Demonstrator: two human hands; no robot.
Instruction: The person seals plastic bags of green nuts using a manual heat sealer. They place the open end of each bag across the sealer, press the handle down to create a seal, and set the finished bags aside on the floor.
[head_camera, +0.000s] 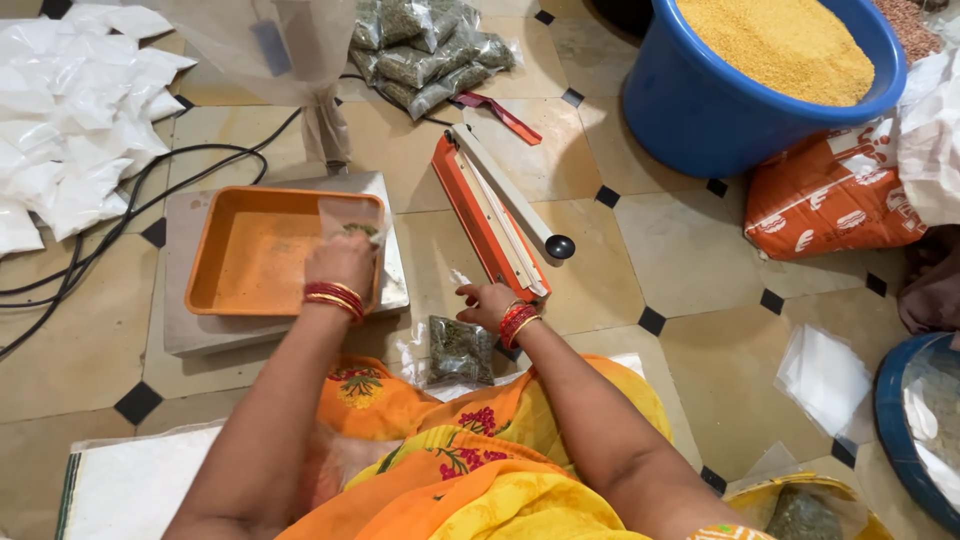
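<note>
The left hand (340, 262) has its fingers closed on a small clear pouch (352, 222) with a pinch of green herb in it, held upright over the near right corner of the orange tray (240, 250), which sits on a flat grey weighing scale (195, 330). The right hand (487, 303) rests with fingers spread and empty on the floor, touching the near end of the orange heat sealer (490, 215). The sealer's long axis runs away from those fingers, up and slightly left, its bar raised. Just below the right fingers, toward the lap, lies a filled herb packet (458, 350), nearer the right hand than the left.
</note>
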